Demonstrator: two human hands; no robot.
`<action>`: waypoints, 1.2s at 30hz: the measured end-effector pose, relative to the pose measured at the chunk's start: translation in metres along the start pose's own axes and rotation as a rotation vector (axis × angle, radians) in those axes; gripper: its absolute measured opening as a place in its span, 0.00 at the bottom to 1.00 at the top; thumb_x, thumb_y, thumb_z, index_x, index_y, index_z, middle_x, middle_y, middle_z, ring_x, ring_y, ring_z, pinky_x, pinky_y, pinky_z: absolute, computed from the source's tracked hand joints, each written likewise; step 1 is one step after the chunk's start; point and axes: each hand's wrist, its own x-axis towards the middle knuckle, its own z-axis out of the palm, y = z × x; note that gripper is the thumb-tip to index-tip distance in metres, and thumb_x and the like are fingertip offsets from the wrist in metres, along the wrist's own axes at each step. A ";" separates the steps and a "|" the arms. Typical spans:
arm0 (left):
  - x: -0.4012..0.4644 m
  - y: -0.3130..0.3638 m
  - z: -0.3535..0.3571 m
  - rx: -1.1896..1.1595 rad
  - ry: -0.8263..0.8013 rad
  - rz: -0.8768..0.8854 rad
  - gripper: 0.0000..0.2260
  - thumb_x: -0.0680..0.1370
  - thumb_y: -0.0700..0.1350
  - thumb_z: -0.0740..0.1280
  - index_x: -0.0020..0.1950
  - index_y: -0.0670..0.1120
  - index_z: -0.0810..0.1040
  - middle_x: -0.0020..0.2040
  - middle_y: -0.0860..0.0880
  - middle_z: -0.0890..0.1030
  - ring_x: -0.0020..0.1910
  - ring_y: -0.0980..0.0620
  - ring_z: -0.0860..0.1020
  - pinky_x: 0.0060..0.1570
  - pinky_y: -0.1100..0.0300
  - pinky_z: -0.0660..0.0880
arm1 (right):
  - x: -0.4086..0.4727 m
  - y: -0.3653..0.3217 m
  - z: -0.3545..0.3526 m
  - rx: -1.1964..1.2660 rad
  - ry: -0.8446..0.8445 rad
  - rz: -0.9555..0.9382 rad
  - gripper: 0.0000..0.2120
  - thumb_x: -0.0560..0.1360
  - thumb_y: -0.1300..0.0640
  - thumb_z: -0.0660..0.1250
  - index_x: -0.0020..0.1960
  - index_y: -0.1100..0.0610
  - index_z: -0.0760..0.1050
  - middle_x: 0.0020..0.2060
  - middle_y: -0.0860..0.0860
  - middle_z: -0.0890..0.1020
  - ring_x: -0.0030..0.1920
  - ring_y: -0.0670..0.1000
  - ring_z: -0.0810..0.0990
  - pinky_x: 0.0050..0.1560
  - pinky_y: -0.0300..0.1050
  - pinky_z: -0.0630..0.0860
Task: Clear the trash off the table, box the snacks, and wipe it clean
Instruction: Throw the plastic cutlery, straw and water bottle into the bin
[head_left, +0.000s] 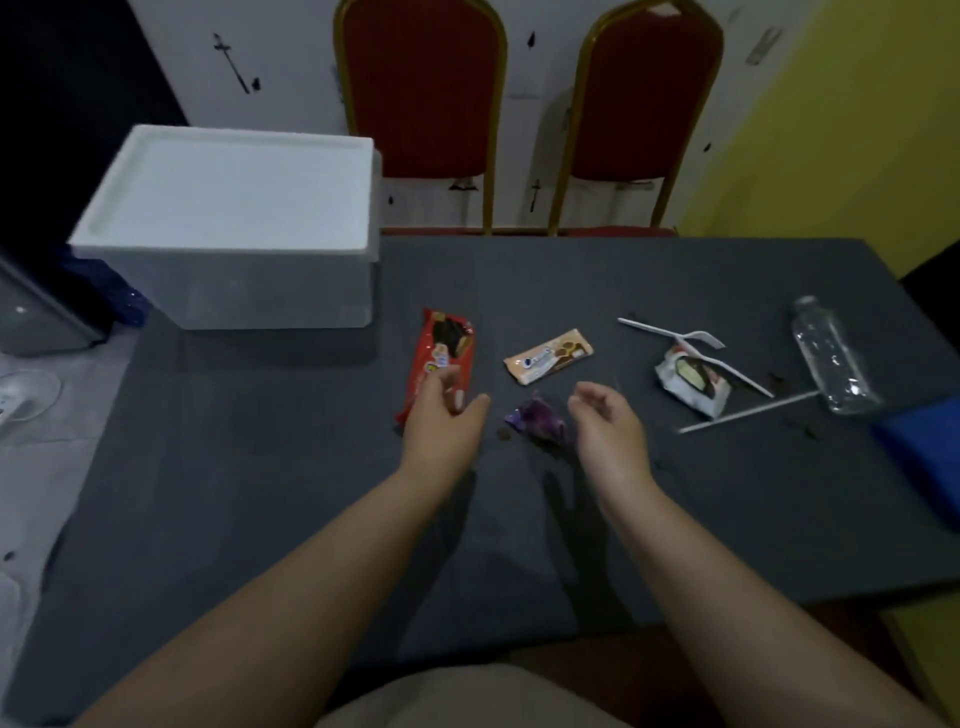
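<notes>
head view: dark grey table (260, 519) fills the frame, both bare forearms reaching in from 6 o'clock. left hand (441, 421) sits just left of centre, fingers loosely curled, over the near end of a red snack packet (445, 358); fingertips overlap the packet but can't tell if they touch it, nothing gripped. right hand (608, 426) just right of centre, fingers relaxed and half curled, holding nothing. between the two hands a crumpled purple wrapper (537, 423) lies on the table, close to the right hand's fingertips, small dark crumb beside it at its 9 o'clock. at 12 o'clock from the wrapper, a beige biscuit packet (548, 356) lies flat, tilted, apart from the red packet. at 3 o'clock from the hands: a crumpled white wrapper (693, 384) with a white plastic fork (675, 332) and a second white plastic utensil (737, 371) lying across it, type unclear; a white straw (748, 413) just right of it; dark crumbs scattered around. further toward 3 o'clock an empty clear plastic bottle (831, 358) lies on its side, with a blue cloth (924, 452) at the table edge just below it. at 10 o'clock a translucent storage box (270, 286) with a white lid (234, 187), lid on, on the table's far left corner. two red chairs with gold frames (421, 88) stand behind the table at 12 o'clock.
</notes>
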 end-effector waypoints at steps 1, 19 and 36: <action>-0.001 0.000 0.010 0.024 -0.023 0.005 0.18 0.76 0.44 0.66 0.66 0.47 0.69 0.58 0.51 0.74 0.49 0.59 0.74 0.45 0.70 0.69 | 0.004 0.005 -0.012 -0.007 0.015 0.007 0.10 0.77 0.59 0.64 0.58 0.56 0.75 0.53 0.50 0.79 0.51 0.46 0.76 0.52 0.38 0.69; 0.022 0.037 0.148 0.146 -0.427 0.092 0.14 0.75 0.42 0.67 0.60 0.50 0.72 0.54 0.55 0.74 0.52 0.52 0.76 0.60 0.49 0.73 | 0.050 0.030 -0.130 0.053 0.406 0.074 0.06 0.74 0.58 0.67 0.51 0.54 0.79 0.46 0.49 0.81 0.45 0.45 0.77 0.47 0.39 0.70; 0.018 0.038 0.351 0.953 -0.603 0.523 0.17 0.76 0.43 0.64 0.64 0.44 0.72 0.62 0.42 0.74 0.60 0.43 0.72 0.60 0.53 0.69 | 0.217 0.053 -0.293 -0.058 0.218 0.000 0.06 0.75 0.58 0.66 0.49 0.50 0.78 0.45 0.47 0.81 0.47 0.45 0.78 0.44 0.33 0.70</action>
